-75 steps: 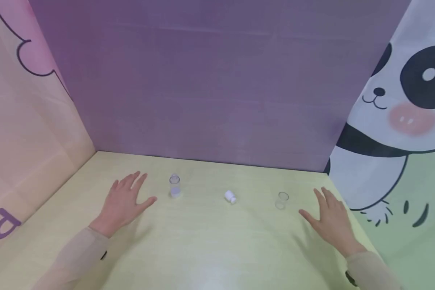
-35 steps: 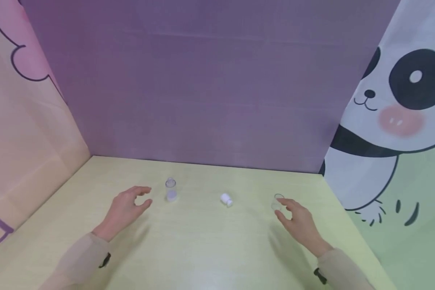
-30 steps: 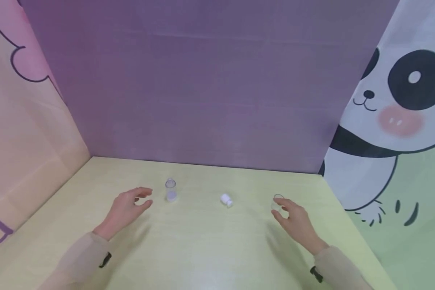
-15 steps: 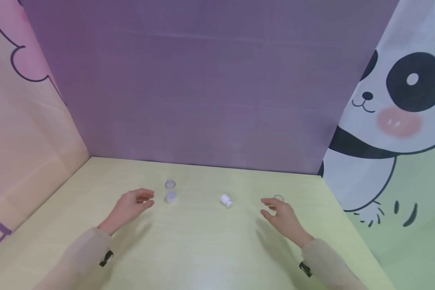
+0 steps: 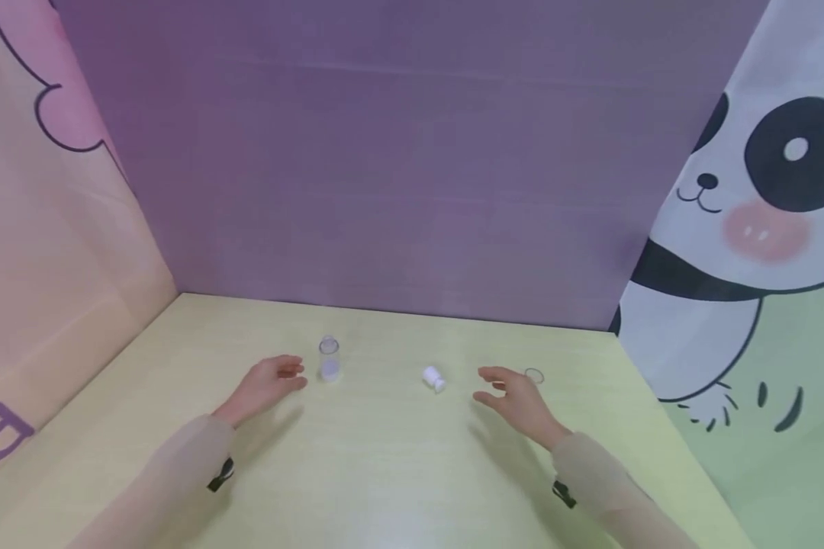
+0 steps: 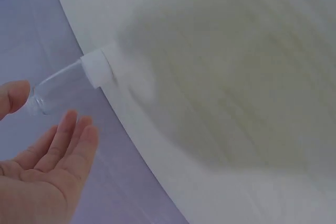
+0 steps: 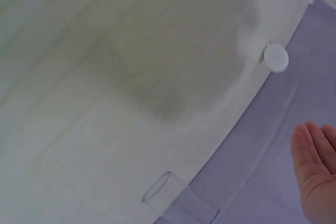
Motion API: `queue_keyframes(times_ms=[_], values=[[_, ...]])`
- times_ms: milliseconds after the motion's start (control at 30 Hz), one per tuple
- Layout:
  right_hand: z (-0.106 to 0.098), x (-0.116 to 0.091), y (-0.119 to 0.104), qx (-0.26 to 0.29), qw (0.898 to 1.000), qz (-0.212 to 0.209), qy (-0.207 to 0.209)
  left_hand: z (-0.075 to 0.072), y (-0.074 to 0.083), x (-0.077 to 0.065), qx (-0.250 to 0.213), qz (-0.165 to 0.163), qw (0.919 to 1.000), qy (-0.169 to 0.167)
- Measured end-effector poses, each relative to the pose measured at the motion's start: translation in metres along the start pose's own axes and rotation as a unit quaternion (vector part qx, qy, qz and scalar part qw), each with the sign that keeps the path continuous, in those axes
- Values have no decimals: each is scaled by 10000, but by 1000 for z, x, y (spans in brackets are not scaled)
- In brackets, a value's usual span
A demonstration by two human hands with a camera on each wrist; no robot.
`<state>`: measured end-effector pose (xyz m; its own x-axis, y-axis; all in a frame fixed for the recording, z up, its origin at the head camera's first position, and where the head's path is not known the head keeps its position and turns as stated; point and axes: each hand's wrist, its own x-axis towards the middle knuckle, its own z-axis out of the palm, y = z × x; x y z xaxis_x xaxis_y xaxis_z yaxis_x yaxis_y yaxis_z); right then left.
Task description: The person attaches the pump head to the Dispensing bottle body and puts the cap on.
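Observation:
My left hand [image 5: 264, 385] hovers just left of a clear bottle [image 5: 329, 360] that stands upright with a white lower part. In the left wrist view the fingers and thumb are apart on either side of that bottle [image 6: 62, 88], not visibly closed on it. Right of centre, my right hand [image 5: 519, 400] is above the table, fingers loosely bent and holding nothing. To its left lies a small white stoppered-looking piece [image 5: 433, 378], tilted on its side. Behind the hand only the rim of a clear open tube [image 5: 534, 375] shows; the right wrist view has more of this tube [image 7: 181, 200].
The pale yellow table [image 5: 384, 465] ends at a purple backdrop [image 5: 412, 191]. A printed panel [image 5: 75, 252] borders the left side, and a panda panel [image 5: 714, 328] borders the right.
Both hands have come inward and their fingers have drawn closer together. The right hand has passed from right of the clear tube to its left. The bottle, white piece and tube stay put.

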<state>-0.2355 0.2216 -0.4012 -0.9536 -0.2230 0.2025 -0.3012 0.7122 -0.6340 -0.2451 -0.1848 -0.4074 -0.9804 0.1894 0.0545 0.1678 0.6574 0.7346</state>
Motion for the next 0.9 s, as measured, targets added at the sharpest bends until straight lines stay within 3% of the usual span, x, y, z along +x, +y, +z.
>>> queue_keyframes(times_ms=[333,633,900], values=[[19,22,7,571,9979,155,-270,5,-6,22,-336,-49,9991,-245],[36,37,-5,900,9950,234,-357,12,-3,35,-531,-175,9981,-246],[47,46,-5,1019,9883,829,-776,24,-8,46,-1370,-369,9887,-492]])
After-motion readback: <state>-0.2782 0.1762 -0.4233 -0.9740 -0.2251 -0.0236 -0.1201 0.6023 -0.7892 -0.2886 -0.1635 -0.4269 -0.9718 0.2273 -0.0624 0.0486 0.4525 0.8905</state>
